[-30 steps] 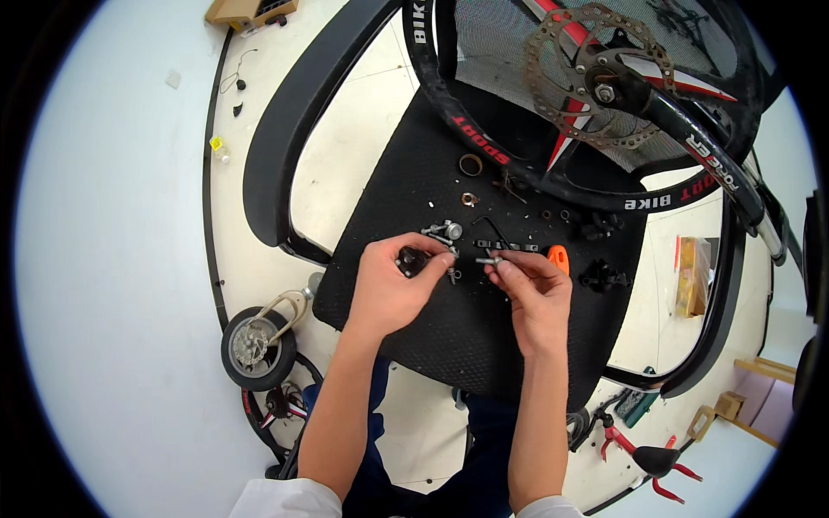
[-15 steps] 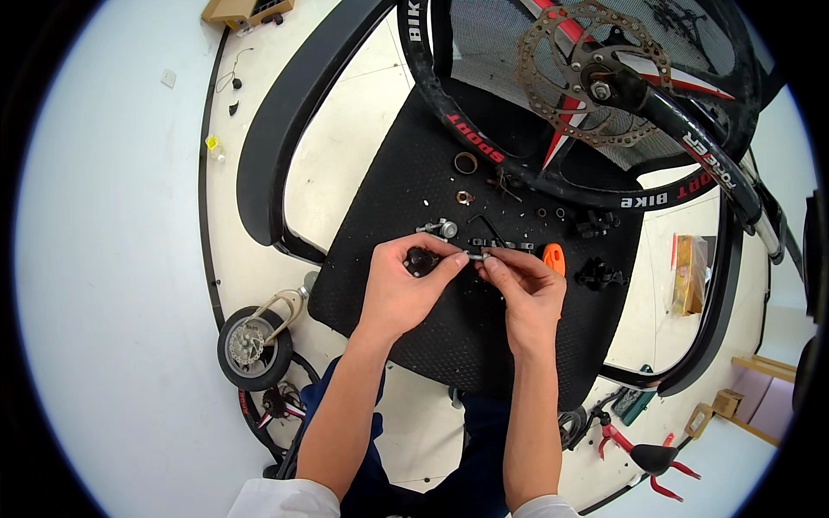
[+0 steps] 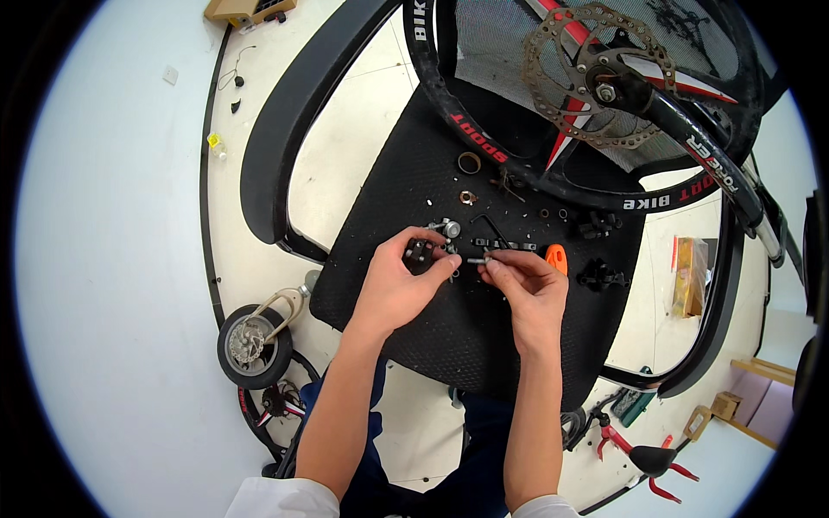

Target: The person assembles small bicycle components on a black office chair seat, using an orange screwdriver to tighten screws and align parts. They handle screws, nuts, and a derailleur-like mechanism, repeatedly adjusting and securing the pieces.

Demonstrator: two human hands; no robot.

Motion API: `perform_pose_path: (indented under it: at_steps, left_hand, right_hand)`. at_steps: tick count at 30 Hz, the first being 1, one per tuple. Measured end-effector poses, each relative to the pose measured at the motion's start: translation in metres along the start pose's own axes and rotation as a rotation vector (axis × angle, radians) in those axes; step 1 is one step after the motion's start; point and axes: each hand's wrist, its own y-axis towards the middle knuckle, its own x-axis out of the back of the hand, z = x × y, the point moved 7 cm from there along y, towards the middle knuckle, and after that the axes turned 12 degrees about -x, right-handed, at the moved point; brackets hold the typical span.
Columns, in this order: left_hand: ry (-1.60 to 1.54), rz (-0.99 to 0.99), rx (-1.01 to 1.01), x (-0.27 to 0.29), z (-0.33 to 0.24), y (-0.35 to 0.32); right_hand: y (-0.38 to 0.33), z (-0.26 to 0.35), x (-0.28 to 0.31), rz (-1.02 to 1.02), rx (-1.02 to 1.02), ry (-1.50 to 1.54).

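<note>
Bolt [image 3: 477,260] pinched between hands, mid-mat [image 3: 449,345].

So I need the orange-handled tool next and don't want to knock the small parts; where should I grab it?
Take the orange-handled tool by its orange handle, the only part showing past the right hand. Come from the right, over bare black mat, since loose small parts lie above it and the black clip-like part sits just to its right.

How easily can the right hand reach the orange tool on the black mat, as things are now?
Probably yes. The orange tool lies on the black mat just beside the right hand, with nothing lying between them. But its fingers already pinch a small metal part together with the left hand.
</note>
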Motion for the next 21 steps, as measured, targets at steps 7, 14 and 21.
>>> perform_pose_path:
  at_steps: [7, 14, 21]
  left_hand:
    - [-0.197, 0.134, -0.037, -0.007, 0.002, -0.005]
    - [-0.686, 0.175, 0.209, -0.024, 0.0, -0.013]
    - [-0.846, 0.191, 0.24, -0.032, 0.004, -0.015]
  right_hand:
    - [-0.001, 0.002, -0.001, 0.059, -0.009, 0.09]
    - [-0.002, 0.001, 0.001, 0.118, 0.036, 0.162]
    - [-0.004, -0.002, -0.004, 0.114, 0.037, 0.156]
